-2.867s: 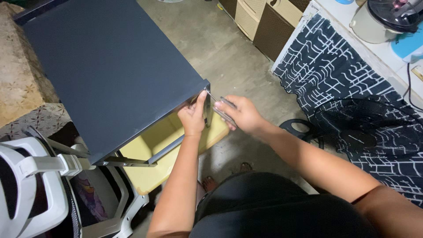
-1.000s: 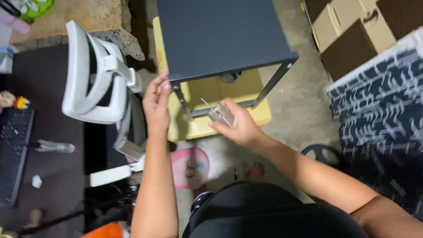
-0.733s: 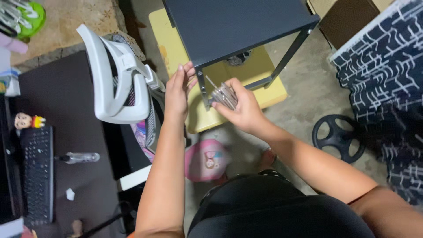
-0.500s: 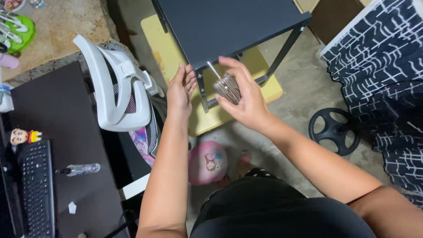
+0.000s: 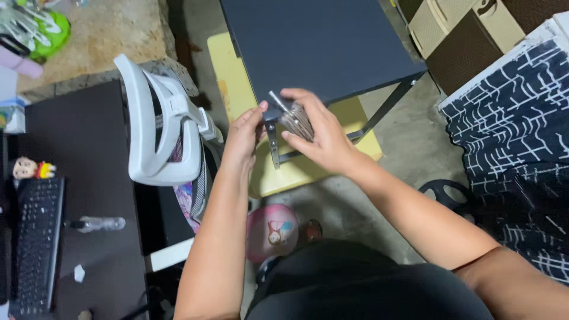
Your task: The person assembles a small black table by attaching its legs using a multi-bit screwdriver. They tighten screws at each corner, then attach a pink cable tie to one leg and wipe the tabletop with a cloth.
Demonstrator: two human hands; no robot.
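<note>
both hands meet at the near corner of the dark tabletop [image 5: 320,47]: left hand [image 5: 243,133] pressing the corner's edge, right hand [image 5: 317,133] closed around a bunch of metal screws [image 5: 294,120]. beyond, a yellow board [image 5: 296,166] lies beneath.

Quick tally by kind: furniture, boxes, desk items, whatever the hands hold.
Furniture: 3 – dark table, white chair, dark desk
Boxes: 2 – beige box, brown box
Desk items: 2 – keyboard, figurine
Held: 1 – small clear bag in right hand; left hand at table corner
Total: 8
</note>
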